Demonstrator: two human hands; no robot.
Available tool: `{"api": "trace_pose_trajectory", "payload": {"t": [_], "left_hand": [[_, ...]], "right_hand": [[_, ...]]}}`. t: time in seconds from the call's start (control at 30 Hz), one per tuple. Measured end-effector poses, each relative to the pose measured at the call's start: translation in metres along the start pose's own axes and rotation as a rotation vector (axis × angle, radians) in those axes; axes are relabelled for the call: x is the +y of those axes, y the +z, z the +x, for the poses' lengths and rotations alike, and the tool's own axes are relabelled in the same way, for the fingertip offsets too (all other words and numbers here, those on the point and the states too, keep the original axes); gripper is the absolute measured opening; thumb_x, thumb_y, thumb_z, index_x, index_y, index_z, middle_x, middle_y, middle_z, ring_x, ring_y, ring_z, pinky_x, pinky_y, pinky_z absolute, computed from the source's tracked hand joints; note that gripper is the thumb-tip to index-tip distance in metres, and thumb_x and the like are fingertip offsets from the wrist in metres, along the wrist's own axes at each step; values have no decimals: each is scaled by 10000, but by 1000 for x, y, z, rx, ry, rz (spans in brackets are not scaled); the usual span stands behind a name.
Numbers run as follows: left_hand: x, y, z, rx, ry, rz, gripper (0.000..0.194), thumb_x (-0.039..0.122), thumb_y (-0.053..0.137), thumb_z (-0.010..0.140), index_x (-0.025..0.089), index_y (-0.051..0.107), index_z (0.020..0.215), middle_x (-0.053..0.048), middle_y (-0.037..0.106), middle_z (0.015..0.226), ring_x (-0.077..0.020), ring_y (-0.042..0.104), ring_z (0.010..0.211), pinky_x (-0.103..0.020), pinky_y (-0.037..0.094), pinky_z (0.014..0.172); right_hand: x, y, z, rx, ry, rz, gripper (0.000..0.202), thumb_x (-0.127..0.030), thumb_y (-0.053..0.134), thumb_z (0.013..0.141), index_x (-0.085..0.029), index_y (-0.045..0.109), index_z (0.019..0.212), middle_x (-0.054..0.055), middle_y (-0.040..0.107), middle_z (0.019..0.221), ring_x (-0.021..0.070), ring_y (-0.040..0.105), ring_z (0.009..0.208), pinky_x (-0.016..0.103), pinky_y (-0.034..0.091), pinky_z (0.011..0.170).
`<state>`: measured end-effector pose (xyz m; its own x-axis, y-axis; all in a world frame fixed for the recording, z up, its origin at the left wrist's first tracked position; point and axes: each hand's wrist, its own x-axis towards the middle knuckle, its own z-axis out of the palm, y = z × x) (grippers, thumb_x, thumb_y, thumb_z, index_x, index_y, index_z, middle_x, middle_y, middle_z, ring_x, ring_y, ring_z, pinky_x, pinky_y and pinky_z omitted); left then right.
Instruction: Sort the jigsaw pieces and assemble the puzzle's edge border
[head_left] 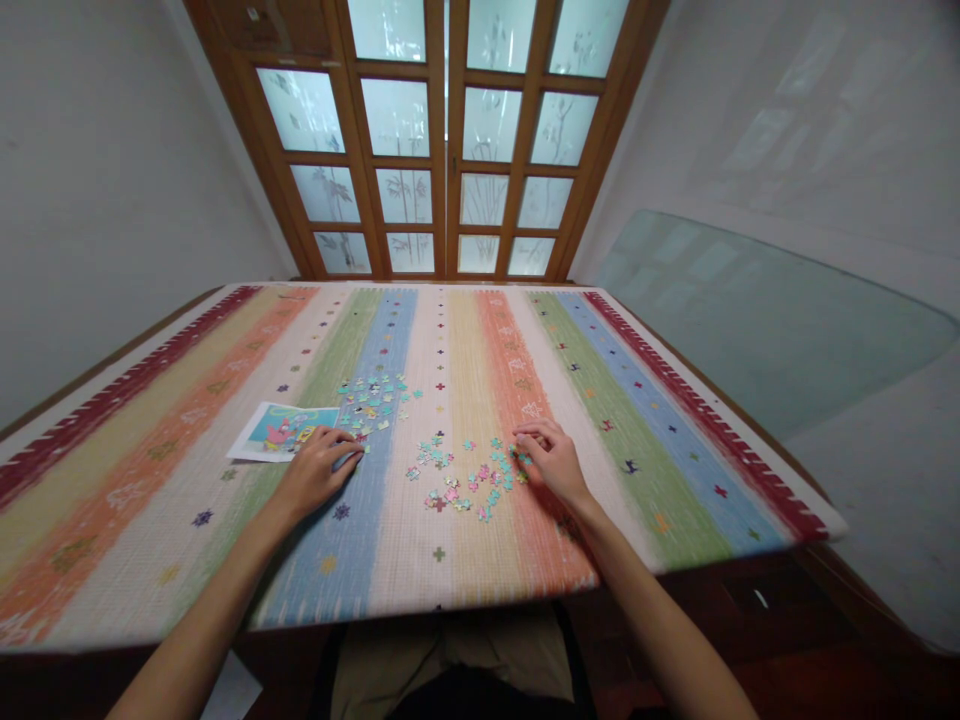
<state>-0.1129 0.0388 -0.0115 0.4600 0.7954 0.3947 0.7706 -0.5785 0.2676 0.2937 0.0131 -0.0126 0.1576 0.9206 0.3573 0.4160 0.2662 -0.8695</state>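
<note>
Loose jigsaw puzzle pieces lie in two groups on a striped tablecloth. Teal puzzle pieces (379,395) are spread at the left, beside a printed reference picture (281,430) with cartoon figures. My left hand (319,470) overlaps the picture's right corner. Its thumb and fingertips come together at a small puzzle piece (366,449) by the lower edge of that group. Pink and teal puzzle pieces (474,482) lie scattered to the right. At this group's right edge my right hand (553,460) has its fingers bent and pinched together; what is between them is too small to make out.
The striped tablecloth (480,570) covers the wide table, whose front edge is close to my body. A wooden door with glass panes (405,195) stands beyond the far edge. A pale glass panel (750,310) leans at the right wall.
</note>
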Motion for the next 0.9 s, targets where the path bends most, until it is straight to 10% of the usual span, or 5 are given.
{"api": "trace_pose_trajectory", "payload": {"t": [0.6, 0.9], "left_hand": [[1, -10, 9, -28, -39, -42, 331, 417, 506, 965, 227, 777, 947, -86, 733, 963, -277, 612, 959, -441, 517, 906], [33, -15, 23, 46, 31, -82, 308, 380, 496, 1005, 203, 723, 1115, -87, 739, 1039, -266, 626, 1015, -444, 520, 948]], "right_hand": [[11, -17, 2, 15, -4, -57, 202, -380, 621, 838, -236, 759, 804, 93, 732, 904, 267, 647, 916, 416, 508, 831], [17, -39, -1, -30, -96, -169, 160, -363, 627, 880, -261, 743, 837, 88, 725, 947, 280, 632, 970, 451, 508, 891]]}}
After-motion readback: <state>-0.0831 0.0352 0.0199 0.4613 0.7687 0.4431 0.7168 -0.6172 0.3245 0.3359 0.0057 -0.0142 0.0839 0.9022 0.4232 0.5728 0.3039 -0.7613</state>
